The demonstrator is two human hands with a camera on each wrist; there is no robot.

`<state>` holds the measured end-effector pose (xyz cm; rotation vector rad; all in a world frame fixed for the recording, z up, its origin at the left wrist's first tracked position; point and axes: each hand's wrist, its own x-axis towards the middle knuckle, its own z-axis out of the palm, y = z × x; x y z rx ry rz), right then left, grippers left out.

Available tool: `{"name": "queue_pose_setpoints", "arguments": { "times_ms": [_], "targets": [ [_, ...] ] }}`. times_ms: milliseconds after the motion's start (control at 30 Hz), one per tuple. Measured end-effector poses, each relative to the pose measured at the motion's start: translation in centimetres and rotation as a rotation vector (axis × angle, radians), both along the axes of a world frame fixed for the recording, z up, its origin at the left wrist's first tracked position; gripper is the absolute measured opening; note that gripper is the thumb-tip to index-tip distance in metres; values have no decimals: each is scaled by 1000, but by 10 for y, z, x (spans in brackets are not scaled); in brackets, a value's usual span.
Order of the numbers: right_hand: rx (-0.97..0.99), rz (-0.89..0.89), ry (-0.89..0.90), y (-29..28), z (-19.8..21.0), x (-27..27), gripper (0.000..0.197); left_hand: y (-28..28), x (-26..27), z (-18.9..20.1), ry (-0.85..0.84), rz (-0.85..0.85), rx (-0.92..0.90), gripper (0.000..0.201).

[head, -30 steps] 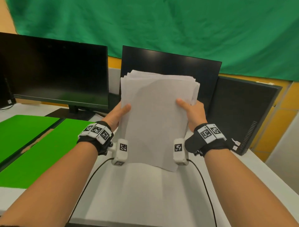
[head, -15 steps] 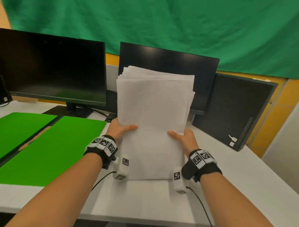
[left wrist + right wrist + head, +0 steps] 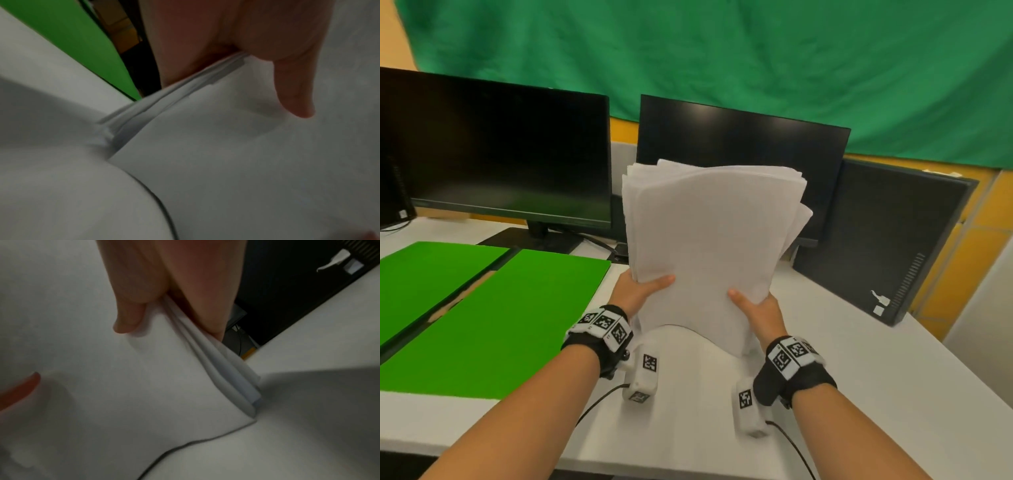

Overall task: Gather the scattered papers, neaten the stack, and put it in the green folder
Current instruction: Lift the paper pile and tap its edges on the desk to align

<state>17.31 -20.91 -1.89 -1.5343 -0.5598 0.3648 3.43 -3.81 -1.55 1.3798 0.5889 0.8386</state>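
Note:
A stack of white papers (image 3: 709,240) stands upright on its bottom edge on the white table (image 3: 859,370), bowed near the bottom, its top edges uneven. My left hand (image 3: 640,291) grips the stack's lower left side, thumb in front, fingers behind. My right hand (image 3: 753,305) grips the lower right side the same way. In the left wrist view the thumb (image 3: 292,84) presses on the front sheet of the papers (image 3: 226,146). The right wrist view shows the thumb (image 3: 131,308) on the papers (image 3: 123,378), whose edges fan apart. The open green folder (image 3: 493,315) lies flat to the left.
Two dark monitors (image 3: 496,150) (image 3: 739,144) stand behind the papers, and a black computer case (image 3: 887,240) leans at the back right. A green cloth (image 3: 722,61) hangs on the wall. Black wrist-camera cables (image 3: 599,401) trail over the near table.
Both hands have lowered the stack from mid-air until its bottom edge meets the table. The hands have slid down the sides, and the paper now bows near the bottom.

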Motion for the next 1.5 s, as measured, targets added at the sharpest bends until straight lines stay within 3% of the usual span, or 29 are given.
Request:
{"name": "queue_pose_setpoints", "arguments": {
  "times_ms": [200, 400, 467, 567, 667, 733, 867, 967, 1100, 1333, 1500],
  "targets": [
    [46, -27, -2, 9, 12, 3, 44, 1, 11, 11, -55, 99, 9, 46],
    [-142, 133, -54, -9, 9, 13, 46, 8, 0, -1, 80, 5, 44, 60],
    [-54, 151, -88, -14, 32, 15, 55, 8, -6, 19, 5, -20, 117, 62],
    [182, 107, -225, -17, 86, 16, 83, 6, -13, 71, -160, -22, 249, 60],
    [305, 79, -379, -15, 132, 12, 65, 4, -17, 116, -256, -48, 326, 43],
    [363, 75, -411, -13, 146, 10, 57, 4, -18, 128, -267, -59, 330, 47],
    [416, 89, -339, -17, 147, 16, 65, 6, -17, 126, -240, 15, 340, 52],
    [321, 163, -248, -22, 130, 15, 79, 5, -16, 125, -247, 63, 327, 64],
    [172, 225, -221, -23, 116, 11, 54, 1, -14, 122, -230, 24, 318, 67],
    [99, 296, -374, -18, 163, 8, 96, 0, -17, 119, -180, -91, 297, 79],
    [349, 168, -222, -27, 146, 18, 56, 1, -14, 119, -203, -12, 253, 55]
  ]
}}
